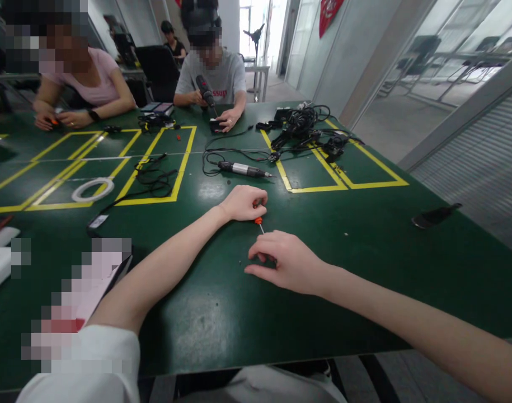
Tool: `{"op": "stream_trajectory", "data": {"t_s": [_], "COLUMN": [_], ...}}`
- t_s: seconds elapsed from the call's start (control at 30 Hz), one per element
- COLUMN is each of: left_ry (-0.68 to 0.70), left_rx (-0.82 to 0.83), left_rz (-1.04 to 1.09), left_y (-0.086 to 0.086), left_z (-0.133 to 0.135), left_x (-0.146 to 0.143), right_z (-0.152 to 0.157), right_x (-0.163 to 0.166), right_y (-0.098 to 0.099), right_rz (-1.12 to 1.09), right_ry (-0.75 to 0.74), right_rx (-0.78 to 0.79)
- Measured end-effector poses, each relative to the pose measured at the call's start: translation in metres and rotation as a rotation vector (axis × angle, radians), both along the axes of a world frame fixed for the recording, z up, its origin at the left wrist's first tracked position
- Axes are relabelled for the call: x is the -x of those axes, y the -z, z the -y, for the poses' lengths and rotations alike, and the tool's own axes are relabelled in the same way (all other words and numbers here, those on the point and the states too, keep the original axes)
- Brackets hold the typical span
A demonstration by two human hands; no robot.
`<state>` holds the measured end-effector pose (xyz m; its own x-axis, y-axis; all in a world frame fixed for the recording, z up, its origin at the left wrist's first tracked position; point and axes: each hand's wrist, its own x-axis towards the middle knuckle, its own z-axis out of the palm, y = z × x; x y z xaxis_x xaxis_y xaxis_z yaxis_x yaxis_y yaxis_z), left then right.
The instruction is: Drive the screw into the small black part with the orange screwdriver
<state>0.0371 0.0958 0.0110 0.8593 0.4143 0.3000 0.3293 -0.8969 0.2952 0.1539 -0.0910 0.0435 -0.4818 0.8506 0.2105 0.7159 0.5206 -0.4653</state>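
My left hand [244,202] is closed round a small screwdriver [258,220] above the green table. Its red-orange collar and thin metal shaft show below my fingers, while the rest of the handle is hidden in my grip. The shaft points down toward my right hand [287,262], and its tip is hidden behind that hand. My right hand has its fingers bent and its thumb apart from them, with nothing visible between. A tiny dark speck [239,262], too small to name, lies on the table left of my right thumb. Beyond my left hand lies an electric screwdriver [245,169] with a cord.
Tangled black cables [300,126] lie at the back right, and a loose cable [155,173] at left. A white ring-shaped coil [93,190] rests within yellow tape [184,162]. A black object [436,216] is at right. Two people [216,73] work across the table [365,268].
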Motion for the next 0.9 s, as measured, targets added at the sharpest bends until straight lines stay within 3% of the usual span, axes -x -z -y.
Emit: {"op": "stream_trajectory", "data": {"t_s": [0.1,0.23,0.6,0.9], "left_ry": [-0.003,-0.013,-0.011,-0.017], "left_rx": [-0.004,-0.008,-0.005,-0.013], "left_rz": [0.001,0.006,0.001,-0.005], "left_y": [0.000,0.000,0.001,0.003], "left_z": [0.001,0.002,0.001,-0.001], "left_x": [0.000,-0.001,-0.002,-0.003], "right_z": [-0.007,-0.011,-0.015,-0.021], "right_x": [0.020,0.034,0.032,0.031], "right_y": [0.002,-0.003,-0.011,-0.013], "right_rz": [0.261,0.455,0.595,0.605], "right_ry": [0.110,0.101,-0.004,-0.008], "right_rx": [0.038,0.084,0.117,0.183]}}
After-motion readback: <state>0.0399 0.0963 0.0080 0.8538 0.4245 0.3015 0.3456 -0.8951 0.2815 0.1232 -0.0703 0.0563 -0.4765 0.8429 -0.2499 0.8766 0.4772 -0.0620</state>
